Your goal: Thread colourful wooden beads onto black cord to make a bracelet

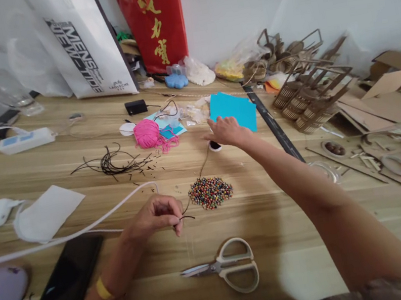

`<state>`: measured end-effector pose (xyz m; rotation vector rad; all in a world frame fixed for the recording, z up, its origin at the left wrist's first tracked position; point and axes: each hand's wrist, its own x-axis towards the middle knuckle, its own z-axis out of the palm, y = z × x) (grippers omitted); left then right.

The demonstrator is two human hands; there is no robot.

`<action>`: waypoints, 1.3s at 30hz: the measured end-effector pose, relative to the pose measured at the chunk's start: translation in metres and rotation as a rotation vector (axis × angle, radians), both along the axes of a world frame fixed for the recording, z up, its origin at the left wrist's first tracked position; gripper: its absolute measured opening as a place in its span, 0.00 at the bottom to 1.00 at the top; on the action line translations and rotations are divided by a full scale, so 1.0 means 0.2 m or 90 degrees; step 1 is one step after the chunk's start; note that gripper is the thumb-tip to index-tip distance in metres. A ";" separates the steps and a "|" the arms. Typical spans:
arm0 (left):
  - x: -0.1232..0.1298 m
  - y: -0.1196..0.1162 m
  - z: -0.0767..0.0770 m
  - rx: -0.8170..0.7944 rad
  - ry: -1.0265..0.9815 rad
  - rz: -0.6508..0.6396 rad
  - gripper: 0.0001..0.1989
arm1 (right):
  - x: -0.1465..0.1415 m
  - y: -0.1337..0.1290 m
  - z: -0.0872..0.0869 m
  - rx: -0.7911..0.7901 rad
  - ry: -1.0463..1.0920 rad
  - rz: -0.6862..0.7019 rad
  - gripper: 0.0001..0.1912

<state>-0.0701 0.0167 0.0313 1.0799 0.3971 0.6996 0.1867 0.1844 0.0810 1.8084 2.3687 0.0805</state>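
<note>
My left hand (163, 214) is closed in a pinch on a thin black cord (188, 217), whose short end sticks out to the right. Past the multicoloured pile of small beads (211, 193), the cord runs back towards a small white spool (215, 148) wound with dark cord. Over that spool reaches my right hand (225, 131), its fingers spread to the left and slightly blurred; it partly hides the spool. Scissors (220, 267) with cream handles lie on the table nearer to me, blades pointing left.
Cut black cords (112, 163), pink yarn (146, 134) and blue sheets (233, 109) lie beyond my hands. At the left are a white cable (107, 215) and a black phone-like slab (60, 291). Small woven baskets (302, 102) and cardboard (388, 103) stand at the right.
</note>
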 end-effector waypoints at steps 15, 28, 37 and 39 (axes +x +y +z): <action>-0.02 -0.02 0.05 -0.020 -0.033 -0.061 0.07 | 0.09 0.01 -0.01 -0.121 0.025 0.041 0.26; -0.02 -0.04 0.04 -0.015 -0.045 -0.172 0.08 | -0.04 0.06 -0.06 -0.010 0.062 0.000 0.36; -0.03 -0.04 0.04 -0.019 -0.059 -0.174 0.07 | -0.15 0.15 -0.08 0.027 0.042 -0.025 0.30; -0.03 -0.05 0.05 -0.008 -0.033 -0.167 0.09 | -0.15 0.17 -0.07 -0.006 0.040 -0.027 0.26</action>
